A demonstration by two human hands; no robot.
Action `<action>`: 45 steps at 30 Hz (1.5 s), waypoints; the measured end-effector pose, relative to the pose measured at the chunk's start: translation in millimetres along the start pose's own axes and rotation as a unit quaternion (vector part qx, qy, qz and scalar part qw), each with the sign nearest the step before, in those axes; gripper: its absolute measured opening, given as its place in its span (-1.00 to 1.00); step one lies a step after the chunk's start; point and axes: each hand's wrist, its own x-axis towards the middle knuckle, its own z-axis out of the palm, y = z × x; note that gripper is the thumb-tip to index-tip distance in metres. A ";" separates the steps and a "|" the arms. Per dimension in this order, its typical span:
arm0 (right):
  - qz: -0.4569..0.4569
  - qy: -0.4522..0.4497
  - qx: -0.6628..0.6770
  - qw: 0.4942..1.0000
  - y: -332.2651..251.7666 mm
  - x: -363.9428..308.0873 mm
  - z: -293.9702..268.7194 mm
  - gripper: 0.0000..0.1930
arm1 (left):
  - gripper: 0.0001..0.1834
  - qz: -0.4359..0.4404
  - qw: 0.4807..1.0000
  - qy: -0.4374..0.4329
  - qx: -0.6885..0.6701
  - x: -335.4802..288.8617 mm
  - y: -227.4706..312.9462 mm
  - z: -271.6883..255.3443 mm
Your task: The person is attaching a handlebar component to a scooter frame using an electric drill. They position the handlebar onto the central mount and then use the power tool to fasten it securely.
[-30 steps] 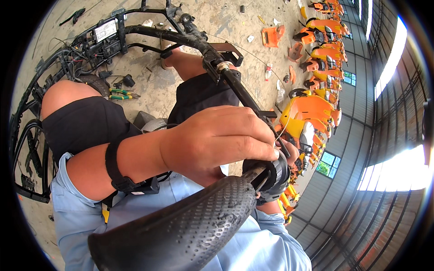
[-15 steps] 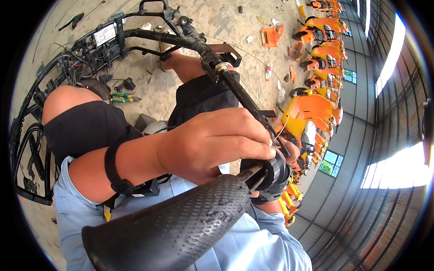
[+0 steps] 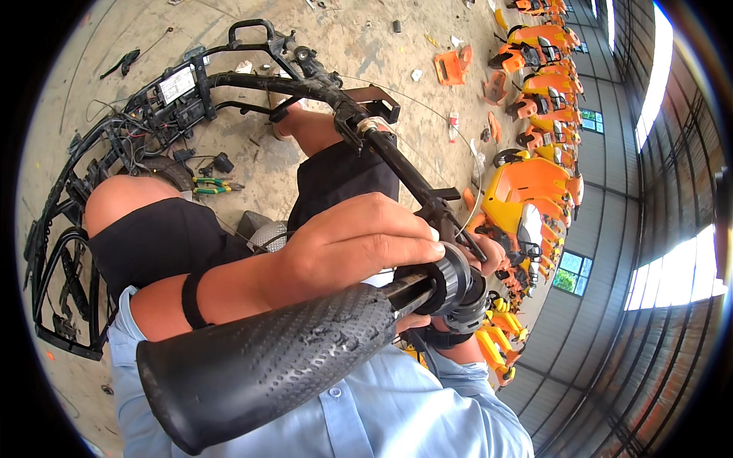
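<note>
A handlebar with a textured black rubber grip (image 3: 267,366) lies across in front of my body, its surface scuffed near the inner end. Beyond a short bare length of metal bar sits a black ring-shaped collar (image 3: 452,281). My left hand (image 3: 359,240) reaches over from the left, its fingertips pressed on the collar's upper edge and its thumb hidden. On the collar's far side, my right hand (image 3: 491,256) is closed around the handlebar, mostly covered by the parts. A thin cable (image 3: 478,206) curves up beside it. From there a black steering stem (image 3: 405,169) runs to the scooter frame.
The stripped black scooter frame (image 3: 221,79) with wiring curves around my knees on the left. Green-handled pliers (image 3: 214,185) lie on the concrete floor. Orange body panels (image 3: 452,69) are scattered farther off, beside a long row of yellow and orange scooters (image 3: 527,187).
The handlebar, grip and both hands have shifted slightly left in view, and more of the grip's outer end shows. Both hands keep their places at the collar.
</note>
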 end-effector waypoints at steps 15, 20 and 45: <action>0.012 -0.015 0.002 1.000 -1.7 -0.2 -2.0 -0.74 | -0.52 0.033 0.999 -0.015 0.003 0.6 -8.1 -3.7; 0.070 0.024 0.063 0.995 -4.0 -5.6 6.0 -0.72 | -0.59 0.045 0.998 -0.047 -0.005 0.3 -12.3 -4.3; 0.086 0.025 0.079 0.993 4.5 -5.1 -8.1 -0.68 | -0.55 -0.029 0.990 -0.023 -0.137 -12.2 -19.0 8.0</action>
